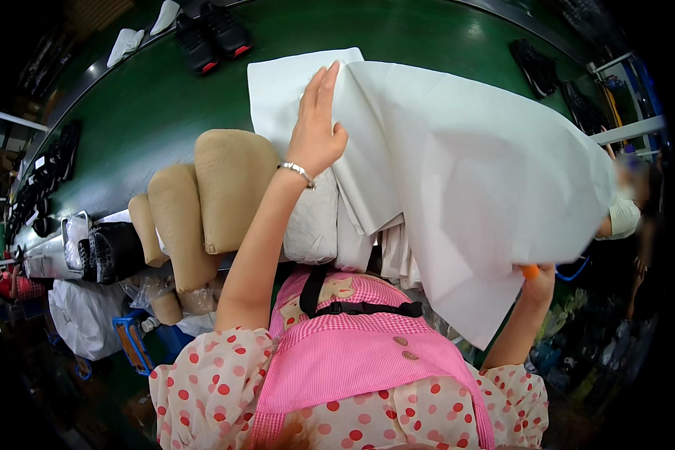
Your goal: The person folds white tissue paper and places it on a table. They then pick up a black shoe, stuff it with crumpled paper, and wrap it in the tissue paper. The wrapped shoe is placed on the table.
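A large sheet of white paper (495,180) spreads over the green bench and bends down past its near edge on the right. My left hand (318,131) is upright against the folded left part of the paper, its fingers stretched out and its thumb apart, holding nothing. A metal bracelet circles that wrist. By the paper's lower right edge, my right hand (540,287) is closed around a small orange object (530,271). Only a bit of it shows, so its kind is unclear. The sheet hides part of that hand's fingers.
Tan padded forms (236,191) stand left of my forearm, beside a white wrapped bundle (312,221). Black shoes (214,37) sit at the back of the green bench (142,112), others (536,67) at the far right. Another person's white sleeve (624,217) shows at the right.
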The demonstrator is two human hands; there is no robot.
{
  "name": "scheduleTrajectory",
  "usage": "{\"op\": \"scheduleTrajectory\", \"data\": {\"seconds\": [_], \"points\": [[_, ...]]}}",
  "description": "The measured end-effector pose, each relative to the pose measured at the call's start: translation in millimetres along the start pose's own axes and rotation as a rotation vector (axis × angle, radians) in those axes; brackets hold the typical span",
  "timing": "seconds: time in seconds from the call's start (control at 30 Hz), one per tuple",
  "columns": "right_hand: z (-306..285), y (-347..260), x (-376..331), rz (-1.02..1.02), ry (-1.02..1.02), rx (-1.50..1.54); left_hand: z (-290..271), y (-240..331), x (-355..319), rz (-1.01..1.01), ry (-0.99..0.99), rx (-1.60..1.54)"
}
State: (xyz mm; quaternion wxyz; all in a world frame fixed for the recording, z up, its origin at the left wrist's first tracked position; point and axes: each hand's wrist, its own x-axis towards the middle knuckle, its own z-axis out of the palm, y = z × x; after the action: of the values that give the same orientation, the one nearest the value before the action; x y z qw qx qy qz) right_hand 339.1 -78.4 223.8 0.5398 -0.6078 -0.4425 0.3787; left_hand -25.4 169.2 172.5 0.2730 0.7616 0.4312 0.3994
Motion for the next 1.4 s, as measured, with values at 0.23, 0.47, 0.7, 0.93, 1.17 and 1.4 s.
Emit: {"op": "scheduleTrajectory", "data": {"seconds": [0.23, 0.47, 0.7, 0.93, 1.17, 1.4], "points": [[-107.8, -54.3, -30.5, -0.138, 0.189, -0.228, 18.3, 32.1, 59.8, 0.347, -0.173, 0.055], [-215.2, -104.8, -27.7, -0.268, 0.368, -0.391, 3.4, 48.7, 59.9, 0.347, -0.385, -0.071], [-237.6, -149.6, 37.7, -0.339, 0.162, -0.47, -88.2, 89.5, -17.7, 0.094, -0.266, -0.217], [-49.7, -123.2, 179.2, -0.377, -0.037, -0.9, -80.7, 78.1, -138.6, -0.605, -0.535, -0.837], [58.9, -53.2, 192.7, -0.443, 0.013, -0.944, -86.1, 70.2, -162.7, -0.724, 0.083, -0.933], [41.3, 4.2, 23.9, 0.298, -0.327, -0.789, -80.4, 66.9, -154.5, -0.624, 0.191, -0.912]]}}
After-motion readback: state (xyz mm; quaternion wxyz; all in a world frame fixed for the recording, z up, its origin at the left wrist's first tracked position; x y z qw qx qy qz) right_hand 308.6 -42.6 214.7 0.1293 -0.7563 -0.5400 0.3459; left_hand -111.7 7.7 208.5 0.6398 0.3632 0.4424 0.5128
